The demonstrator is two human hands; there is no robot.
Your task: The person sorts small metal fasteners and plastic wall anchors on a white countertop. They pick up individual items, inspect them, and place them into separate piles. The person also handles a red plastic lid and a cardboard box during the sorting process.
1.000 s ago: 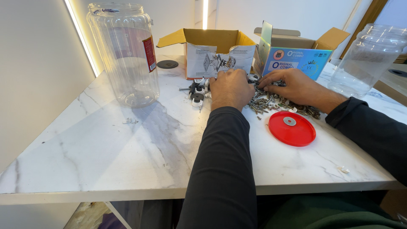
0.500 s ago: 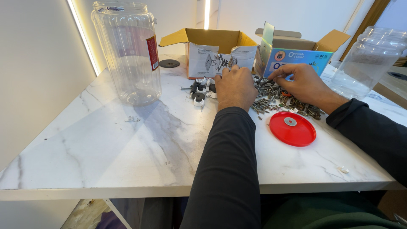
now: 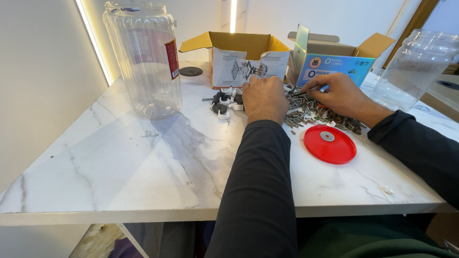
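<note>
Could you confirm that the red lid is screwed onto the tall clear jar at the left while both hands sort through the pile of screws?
Not quite. In the head view the red lid lies flat on the marble table, near the right arm, not on the tall clear jar. The rest holds: the left hand and right hand are both at the pile of screws.

Two clear plastic jars stand on the table: a tall one (image 3: 146, 57) at upper left, another (image 3: 413, 67) at upper right. Two open cardboard boxes (image 3: 239, 48) (image 3: 334, 59) sit at top centre. One red lid (image 3: 330, 144) lies right of centre. One black lid (image 3: 191, 71) lies behind the tall jar. The screws (image 3: 311, 114) in the pile are too many to count.
</note>
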